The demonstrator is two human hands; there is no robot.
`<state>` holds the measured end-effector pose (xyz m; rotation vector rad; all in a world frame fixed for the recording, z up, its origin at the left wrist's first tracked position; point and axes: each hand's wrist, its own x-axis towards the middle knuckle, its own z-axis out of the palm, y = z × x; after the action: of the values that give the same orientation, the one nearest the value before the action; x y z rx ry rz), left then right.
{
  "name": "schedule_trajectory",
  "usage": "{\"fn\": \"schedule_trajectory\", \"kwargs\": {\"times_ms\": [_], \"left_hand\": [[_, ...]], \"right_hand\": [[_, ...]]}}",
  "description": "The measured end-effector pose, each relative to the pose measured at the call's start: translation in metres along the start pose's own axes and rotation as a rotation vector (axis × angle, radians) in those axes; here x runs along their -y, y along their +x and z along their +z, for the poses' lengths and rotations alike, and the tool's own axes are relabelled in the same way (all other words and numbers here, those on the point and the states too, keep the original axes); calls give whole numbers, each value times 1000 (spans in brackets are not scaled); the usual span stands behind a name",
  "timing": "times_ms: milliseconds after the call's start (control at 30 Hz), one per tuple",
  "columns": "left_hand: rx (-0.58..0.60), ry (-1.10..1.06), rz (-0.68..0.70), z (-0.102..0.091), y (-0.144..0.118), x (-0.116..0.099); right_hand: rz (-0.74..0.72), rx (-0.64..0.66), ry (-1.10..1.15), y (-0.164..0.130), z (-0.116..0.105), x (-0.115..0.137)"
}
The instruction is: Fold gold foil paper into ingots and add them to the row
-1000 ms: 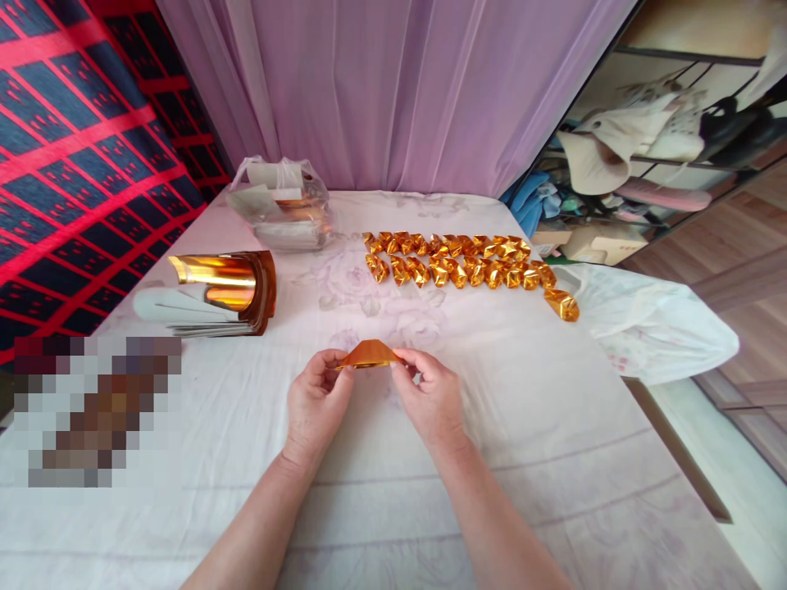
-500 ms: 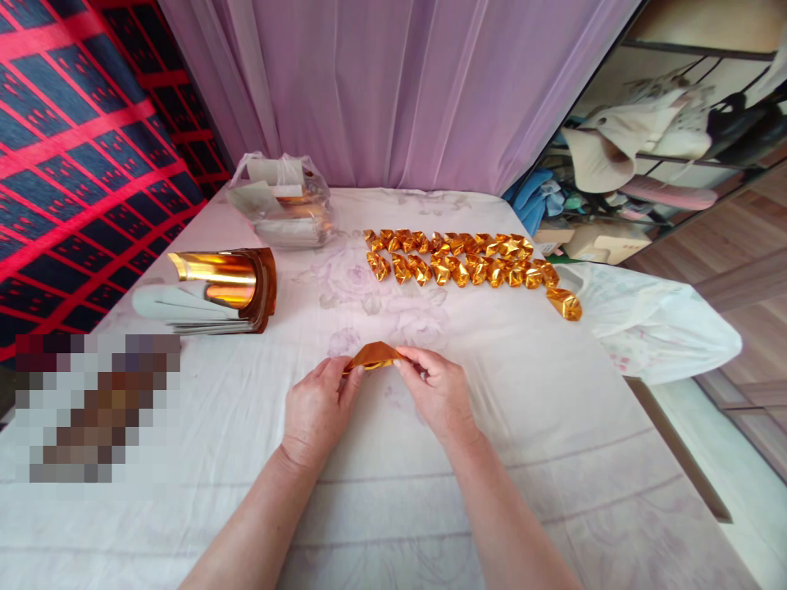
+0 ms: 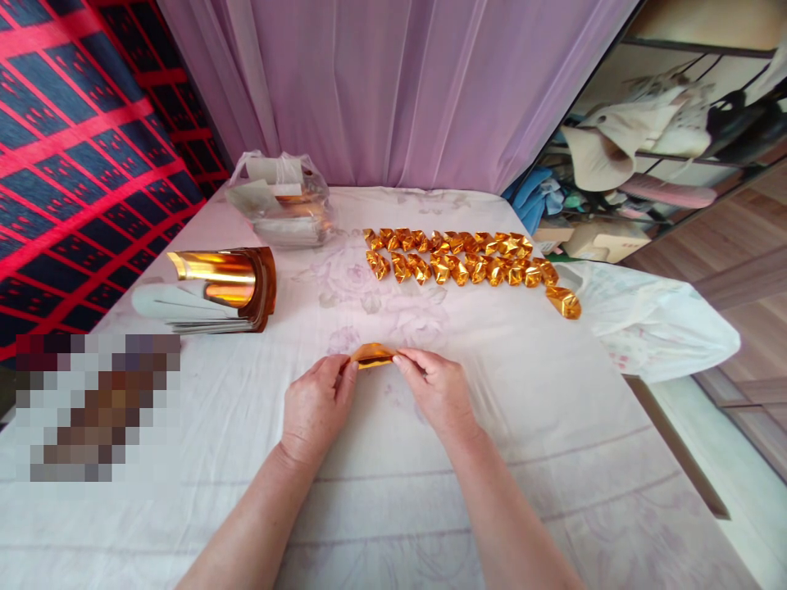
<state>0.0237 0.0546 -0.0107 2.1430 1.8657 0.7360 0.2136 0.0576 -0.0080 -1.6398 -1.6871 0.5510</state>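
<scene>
Gold foil folded strip (image 3: 375, 351), ends pinched by left hand (image 3: 318, 401), right hand (image 3: 438, 393), inside edges of white floral surface (image 3: 529, 401); best keep tension light, even.

On the table (image 3: 522, 401), foil pieces (image 3: 477, 269) lie behind the folded sheet (image 3: 374, 353), right of the sheet stack (image 3: 266, 287).

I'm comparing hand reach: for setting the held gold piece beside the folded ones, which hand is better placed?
Probably the right hand: the folded gold pieces lie mostly on its side, farther forward. The left hand is nearer the curled gold sheets. Each hand pinches one end of the held gold piece.
</scene>
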Motion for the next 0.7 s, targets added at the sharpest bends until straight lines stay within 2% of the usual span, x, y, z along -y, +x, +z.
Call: {"fn": "schedule_trajectory", "kwargs": {"times_ms": [367, 700], "left_hand": [[15, 33, -19, 0, 1, -1], [30, 13, 5, -2, 1, -1]], "right_hand": [[-64, -51, -74, -2, 0, 2], [-131, -38, -100, -1, -2, 3]]}}
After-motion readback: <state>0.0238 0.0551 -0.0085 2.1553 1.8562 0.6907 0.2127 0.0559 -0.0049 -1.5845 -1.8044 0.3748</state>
